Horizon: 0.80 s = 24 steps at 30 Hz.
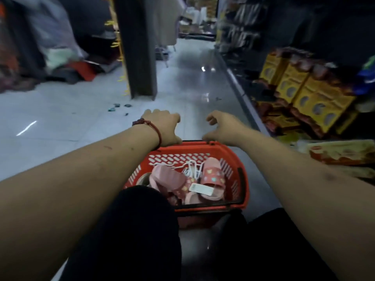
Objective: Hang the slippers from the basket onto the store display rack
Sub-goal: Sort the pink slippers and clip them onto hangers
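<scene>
slippers (211,179) in basket (244,185), boxes (304,94) to right

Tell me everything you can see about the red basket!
The red basket looks like plastic, with rows of slots in its walls and black trim along the rim. It stands upright on the shiny floor, between the person's knees. Inside lie pink slippers with white hangers and a paper tag. The left hand and right hand are at its far rim; whether they hold it is unclear.
</scene>
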Available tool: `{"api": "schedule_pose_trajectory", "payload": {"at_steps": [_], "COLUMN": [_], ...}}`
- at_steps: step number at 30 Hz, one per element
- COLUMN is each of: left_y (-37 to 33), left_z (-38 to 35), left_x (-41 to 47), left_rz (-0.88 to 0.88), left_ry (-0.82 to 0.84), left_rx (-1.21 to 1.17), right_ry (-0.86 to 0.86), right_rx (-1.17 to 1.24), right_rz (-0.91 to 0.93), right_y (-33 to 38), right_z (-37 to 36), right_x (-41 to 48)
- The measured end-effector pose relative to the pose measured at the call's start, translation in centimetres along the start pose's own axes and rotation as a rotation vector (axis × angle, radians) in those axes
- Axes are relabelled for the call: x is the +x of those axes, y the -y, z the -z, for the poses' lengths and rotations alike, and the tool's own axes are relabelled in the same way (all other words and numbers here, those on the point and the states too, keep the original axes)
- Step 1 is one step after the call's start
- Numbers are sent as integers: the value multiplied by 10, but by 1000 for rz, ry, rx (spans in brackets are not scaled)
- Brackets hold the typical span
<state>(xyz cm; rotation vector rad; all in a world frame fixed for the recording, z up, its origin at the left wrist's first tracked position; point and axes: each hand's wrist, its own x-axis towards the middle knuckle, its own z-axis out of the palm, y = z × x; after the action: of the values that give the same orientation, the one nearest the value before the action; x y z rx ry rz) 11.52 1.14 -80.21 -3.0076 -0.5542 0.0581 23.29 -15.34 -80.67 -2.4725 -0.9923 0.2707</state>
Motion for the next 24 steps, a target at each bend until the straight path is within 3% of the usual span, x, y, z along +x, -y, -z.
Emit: {"api": "schedule_pose_trajectory", "payload": {"at_steps": [7,14,16,21,24], "left_y": [31,39,35,13,-5], "left_z": [-68,-161,-177,-205,-213], "left_x": [-2,15,24,39,48], "left_rz": [40,77,-22,-386,-366], "left_ry": [136,418,450,347,379], "left_rx": [-58,-204,-172,191,11], "right_ry": [191,523,548,562,635], "right_rx": [-30,77,88,-66,-65], "right_rz": [21,-171,-190,-328,-503], "right_y": [-5,-29,-35,-78,-99], "right_z": [-83,-144,-144,-138,-136], "right_x": [40,64,76,96,98]}}
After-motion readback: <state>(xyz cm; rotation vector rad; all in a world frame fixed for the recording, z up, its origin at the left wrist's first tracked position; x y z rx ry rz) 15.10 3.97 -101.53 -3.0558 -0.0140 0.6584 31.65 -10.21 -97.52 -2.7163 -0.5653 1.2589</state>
